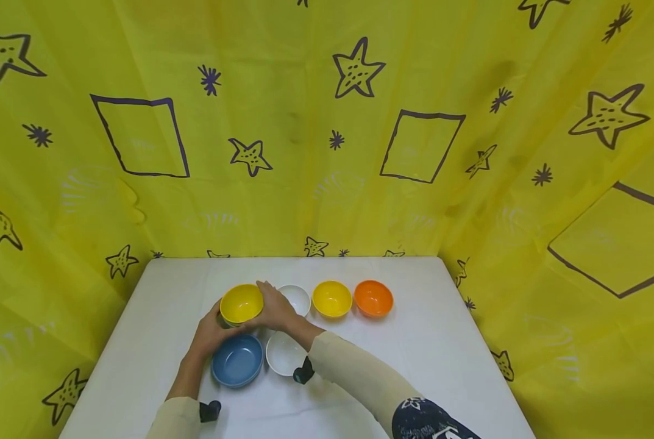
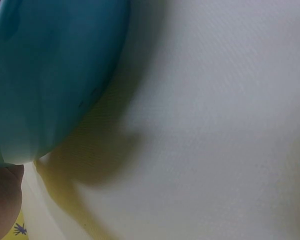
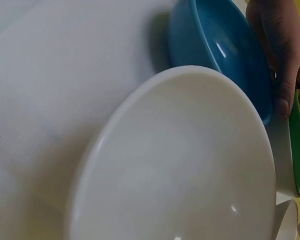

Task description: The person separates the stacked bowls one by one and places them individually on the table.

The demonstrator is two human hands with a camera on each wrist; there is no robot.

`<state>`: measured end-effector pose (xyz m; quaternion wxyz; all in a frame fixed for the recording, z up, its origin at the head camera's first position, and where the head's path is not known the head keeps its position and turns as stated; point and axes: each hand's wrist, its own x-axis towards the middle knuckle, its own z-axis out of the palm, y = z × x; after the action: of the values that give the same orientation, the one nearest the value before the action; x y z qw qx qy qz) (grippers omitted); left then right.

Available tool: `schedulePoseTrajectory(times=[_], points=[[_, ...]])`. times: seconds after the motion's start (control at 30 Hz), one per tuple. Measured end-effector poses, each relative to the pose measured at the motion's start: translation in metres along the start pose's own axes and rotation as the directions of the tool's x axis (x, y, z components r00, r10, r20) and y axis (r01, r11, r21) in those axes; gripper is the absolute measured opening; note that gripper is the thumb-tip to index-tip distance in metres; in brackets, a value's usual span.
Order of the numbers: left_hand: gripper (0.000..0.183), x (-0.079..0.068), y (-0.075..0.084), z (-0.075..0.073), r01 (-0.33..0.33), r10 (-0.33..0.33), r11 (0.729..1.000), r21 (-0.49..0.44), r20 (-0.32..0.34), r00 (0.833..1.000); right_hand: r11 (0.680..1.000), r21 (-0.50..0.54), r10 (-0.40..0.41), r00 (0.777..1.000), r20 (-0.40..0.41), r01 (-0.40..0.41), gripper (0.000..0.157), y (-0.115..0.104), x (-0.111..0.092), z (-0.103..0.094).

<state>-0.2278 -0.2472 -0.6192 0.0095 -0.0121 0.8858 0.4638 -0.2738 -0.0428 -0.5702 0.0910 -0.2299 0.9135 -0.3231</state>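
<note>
At the left of the bowls, both hands hold a stack with a yellow bowl [image 1: 241, 303] on top. A green bowl [image 3: 296, 150] shows under it in the right wrist view, with a white wall below. My left hand [image 1: 211, 332] grips the stack's left and near side, its thumb along the front. On the right side, my right hand [image 1: 276, 310] curls round it. Just in front of the stack sits a blue bowl [image 1: 238, 361]. Beside that stands a white bowl [image 1: 284, 353], partly under the right forearm.
In the back row, another white bowl [image 1: 296, 299] is partly hidden by the right hand. To its right stand a second yellow bowl [image 1: 332, 299] and an orange bowl [image 1: 373, 299]. The white table [image 1: 414, 366] meets a yellow patterned curtain [image 1: 283, 207] at its back edge.
</note>
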Motion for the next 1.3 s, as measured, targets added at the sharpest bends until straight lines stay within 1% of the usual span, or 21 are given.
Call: schedulePoseTrajectory(times=[0.13, 0.33, 0.47, 0.6, 0.67, 0.87, 1.07, 1.3], points=[[0.107, 0.0, 0.0009, -0.0002, 0.013, -0.013, 1.0, 0.003, 0.013, 1.0, 1.0, 0.025, 0.004, 1.0, -0.001, -0.004, 0.111, -0.001, -0.0001, 0.0004], [0.107, 0.001, 0.0014, 0.0001, 0.012, -0.012, 1.0, 0.003, 0.01, 1.0, 1.0, 0.008, 0.021, 1.0, 0.001, -0.021, 0.111, -0.0021, 0.0007, 0.0005], [0.106, 0.0014, 0.0011, 0.0, 0.012, -0.012, 1.0, -0.001, 0.011, 1.0, 1.0, -0.008, 0.009, 1.0, -0.003, -0.009, 0.11, -0.0015, 0.0019, -0.0002], [0.106, 0.0018, 0.0007, -0.0002, 0.005, -0.005, 1.0, 0.006, 0.007, 1.0, 1.0, -0.004, -0.019, 1.0, -0.013, 0.019, 0.102, -0.0015, 0.0043, -0.0015], [0.105, 0.002, 0.0, -0.0004, -0.006, 0.006, 1.0, 0.007, 0.002, 1.0, 1.0, 0.007, -0.025, 1.0, -0.015, 0.025, 0.099, -0.0018, 0.0054, -0.0022], [0.102, 0.001, 0.0011, -0.0007, 0.013, -0.013, 1.0, -0.001, 0.012, 1.0, 0.998, 0.054, -0.025, 0.999, -0.031, 0.027, 0.091, -0.0019, 0.0061, -0.0007], [0.102, 0.0009, 0.0001, -0.0002, 0.018, -0.018, 1.0, -0.005, 0.014, 1.0, 0.995, 0.082, -0.055, 0.997, -0.053, 0.06, 0.09, -0.0001, 0.0065, 0.0008], [0.102, 0.0003, -0.0005, 0.0, -0.01, 0.01, 1.0, 0.002, -0.003, 1.0, 0.983, 0.157, -0.081, 0.991, -0.105, 0.097, 0.084, -0.0014, 0.0035, -0.0024]])
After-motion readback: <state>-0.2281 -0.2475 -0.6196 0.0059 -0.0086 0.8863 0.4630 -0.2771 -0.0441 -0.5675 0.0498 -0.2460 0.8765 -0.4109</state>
